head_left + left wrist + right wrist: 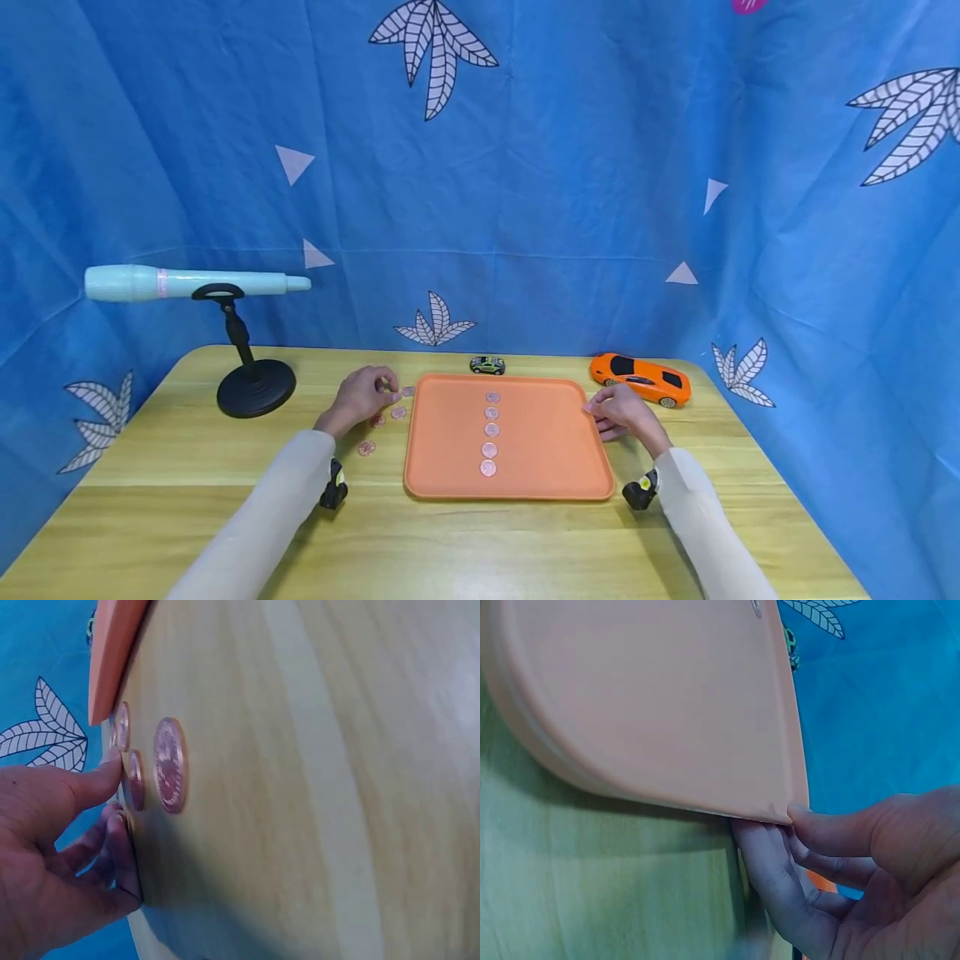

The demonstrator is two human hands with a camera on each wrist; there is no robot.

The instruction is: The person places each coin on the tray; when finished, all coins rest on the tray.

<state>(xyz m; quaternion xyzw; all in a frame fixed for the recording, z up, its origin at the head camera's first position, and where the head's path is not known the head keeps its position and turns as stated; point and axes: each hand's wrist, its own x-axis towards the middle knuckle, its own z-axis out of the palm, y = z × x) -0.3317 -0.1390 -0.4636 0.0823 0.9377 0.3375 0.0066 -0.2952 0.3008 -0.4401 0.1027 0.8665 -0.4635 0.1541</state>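
In the head view, an orange tray [450,437] lies on the table with several pinkish round coins [491,430] in a column down its middle. My right hand [624,410] holds the tray's right rim. In the right wrist view, the thumb [832,831] is on top of the rim and fingers are beneath it. Left of the tray, my left hand [362,397] is low over the table beside several loose coins [398,412]. A coin [170,765] lies flat nearby in the left wrist view. Thumb and fingers are apart there; I see no coin clearly held between them.
Behind the tray stands a small green toy car [487,365]. An orange toy car [645,379] is just beyond my right hand. At the left, a light blue microphone [225,282] rests on a black stand [256,388]. A blue curtain [525,208] hangs behind the table.
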